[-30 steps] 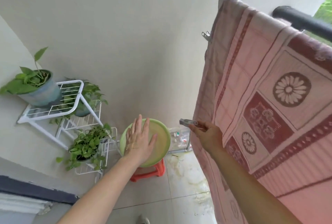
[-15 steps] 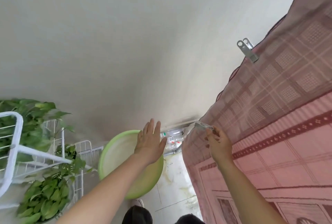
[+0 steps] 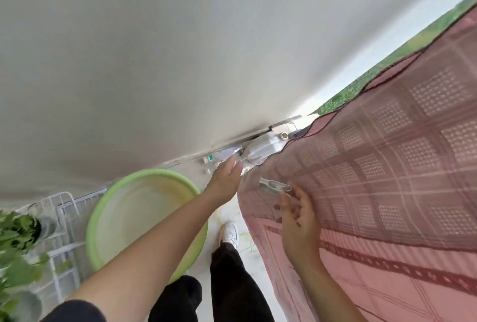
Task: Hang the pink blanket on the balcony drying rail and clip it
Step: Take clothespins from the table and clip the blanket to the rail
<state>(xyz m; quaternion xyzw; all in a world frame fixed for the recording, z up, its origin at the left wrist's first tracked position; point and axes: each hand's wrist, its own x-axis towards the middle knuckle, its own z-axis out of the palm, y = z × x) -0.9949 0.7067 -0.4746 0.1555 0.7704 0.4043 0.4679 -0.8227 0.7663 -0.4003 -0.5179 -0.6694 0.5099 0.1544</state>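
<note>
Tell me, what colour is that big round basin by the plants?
The basin is light green, paler and yellowish inside; the head view shows it.

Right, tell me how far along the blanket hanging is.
Done: the pink blanket hangs spread out at the right. In hand: the right hand pinches a metal clip beside the blanket's near edge, while the left hand reaches open toward that edge. Left: this clip is not yet fastened on the cloth.

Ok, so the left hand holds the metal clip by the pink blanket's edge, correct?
No. In the head view the right hand holds the metal clip by the edge of the pink blanket; the left hand is open, empty.
</note>
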